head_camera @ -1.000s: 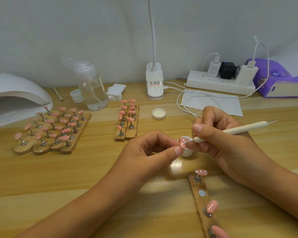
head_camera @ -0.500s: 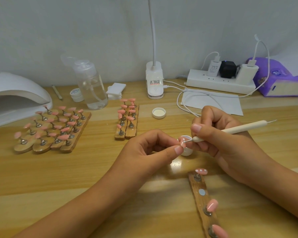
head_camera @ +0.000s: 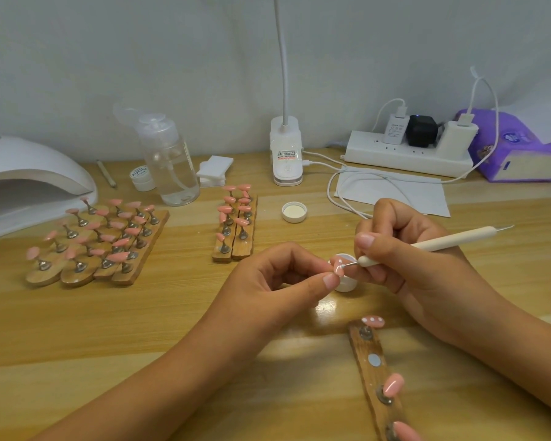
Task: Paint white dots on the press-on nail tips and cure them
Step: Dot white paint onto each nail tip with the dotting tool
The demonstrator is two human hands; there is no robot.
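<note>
Left hand (head_camera: 277, 281) pinches 1 pink nail tip (head_camera: 337, 267) between thumb and fingertips, held up just in front of a small white pot (head_camera: 347, 281) on the table (head_camera: 172, 313). Right hand (head_camera: 404, 259) grips a white dotting pen (head_camera: 442, 243) like a pencil, fingers closed narrow around it; the metal point touches the tip's face. 1 white dot shows at the point, perhaps a 2nd above it, too small to be sure.

Done so far, as it looks:
- Near wooden strip (head_camera: 374, 377): the top tip (head_camera: 373, 321) carries 3 white dots and sits on its stand.
- 1 bare metal disc (head_camera: 374, 360) below it, likely the seat of the tip now in hand.

Left to do:
- 2 more tips lower on that strip, 1 plain pink (head_camera: 393, 384), 1 cut by the frame edge (head_camera: 406, 430); no dots seen on either.
- 2 short strips (head_camera: 236, 230) at centre and a larger cluster of strips (head_camera: 96, 240) at left, all pink; dots not visible from here, though the view is too coarse to rule them out.
- Curing lamp (head_camera: 29, 176) at far left, mouth facing the cluster; nothing seen inside it. Curing judged not started for this strip.

Pot lid (head_camera: 294, 212) lies apart, open side up. Estimate: early in the job, 2nd tip of 4 on this strip.
</note>
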